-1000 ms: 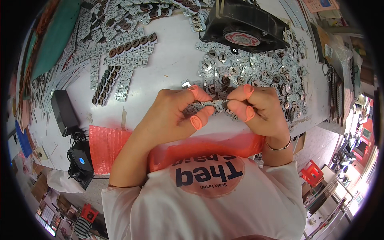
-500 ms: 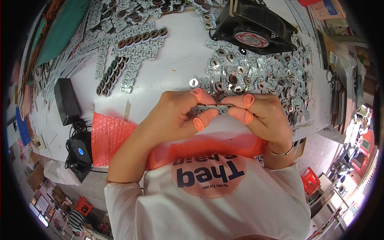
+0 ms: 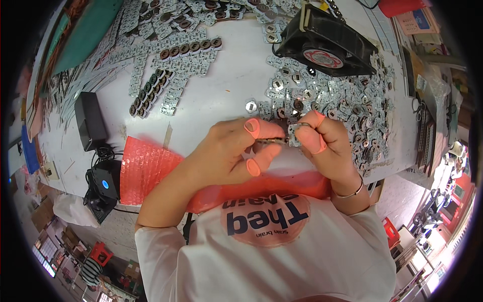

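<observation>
My left hand (image 3: 232,147) pinches a thin circuit board strip (image 3: 271,140) edge-on between thumb and fingers. Most of that strip is hidden by the fingertips. Close beside it, my right hand (image 3: 327,142) grips a small circuit board piece (image 3: 293,136) between thumb and forefinger, its face tilted into view. The two boards are nearly touching; I cannot tell whether they are still joined. Orange finger cots cover the thumb and forefinger of both hands. Just beyond my hands lies a spread of loose small circuit boards (image 3: 347,103), several with round dark parts.
A black fan (image 3: 327,43) stands at the far right. Rows of boards with round brown parts (image 3: 191,49) lie far left. Nearer left are a black box (image 3: 90,121), a black device with a blue light (image 3: 104,182) and red bubble wrap (image 3: 146,171). More red wrap (image 3: 221,194) covers the table's front edge.
My right hand has turned and tipped its end of the board, where both hands held one straight strip before. The view has shifted slightly.
</observation>
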Available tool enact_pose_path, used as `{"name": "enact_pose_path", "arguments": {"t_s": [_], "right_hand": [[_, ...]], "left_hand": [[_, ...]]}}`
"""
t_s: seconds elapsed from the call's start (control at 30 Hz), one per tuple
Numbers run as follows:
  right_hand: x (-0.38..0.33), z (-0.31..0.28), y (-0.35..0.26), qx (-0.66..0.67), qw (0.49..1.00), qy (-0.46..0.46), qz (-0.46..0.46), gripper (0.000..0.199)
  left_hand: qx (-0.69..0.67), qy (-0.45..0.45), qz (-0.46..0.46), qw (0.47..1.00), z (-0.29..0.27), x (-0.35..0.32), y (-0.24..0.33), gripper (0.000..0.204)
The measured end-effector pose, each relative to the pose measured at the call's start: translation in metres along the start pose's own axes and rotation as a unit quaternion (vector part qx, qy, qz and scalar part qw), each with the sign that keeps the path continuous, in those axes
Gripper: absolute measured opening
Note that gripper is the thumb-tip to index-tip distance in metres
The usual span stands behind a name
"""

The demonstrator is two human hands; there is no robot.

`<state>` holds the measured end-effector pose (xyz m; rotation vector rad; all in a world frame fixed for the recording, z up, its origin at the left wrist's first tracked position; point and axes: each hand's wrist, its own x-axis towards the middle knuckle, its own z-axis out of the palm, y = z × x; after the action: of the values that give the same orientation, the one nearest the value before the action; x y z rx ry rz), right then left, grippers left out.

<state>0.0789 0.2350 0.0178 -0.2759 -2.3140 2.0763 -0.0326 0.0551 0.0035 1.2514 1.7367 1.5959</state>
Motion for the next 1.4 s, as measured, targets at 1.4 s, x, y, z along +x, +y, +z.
{"name": "enact_pose_path", "arguments": {"t_s": [1.4], "right_hand": [[0.001, -0.021, -0.001, -0.192, 0.975, -0.006, -0.116, 0.013]], "left_hand": [[-0.132, 0.038, -0.165, 0.977, 0.010, 0.011, 0.005, 0.018]]}}
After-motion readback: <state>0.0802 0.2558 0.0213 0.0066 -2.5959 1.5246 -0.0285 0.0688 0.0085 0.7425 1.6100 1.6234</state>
